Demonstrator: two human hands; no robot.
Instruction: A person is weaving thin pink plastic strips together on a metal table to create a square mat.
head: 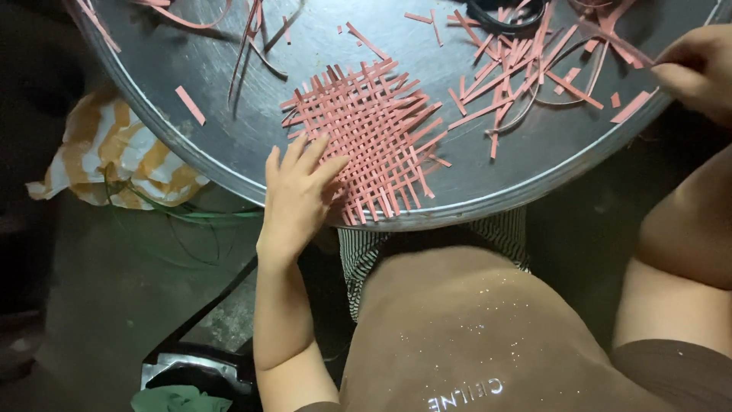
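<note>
A mat woven of pink strips lies on a big round metal tray, near its front rim. My left hand rests flat on the mat's near left corner, fingers spread, pressing it down. At the tray's right edge my right hand pinches the end of a long thin pink strip that runs back across the tray. A heap of loose pink strips lies between the mat and that hand.
More pink strips are scattered at the tray's back left, and a short piece lies alone. A dark ring-shaped object sits at the back. An orange-and-white striped bag and green cord lie on the floor to the left.
</note>
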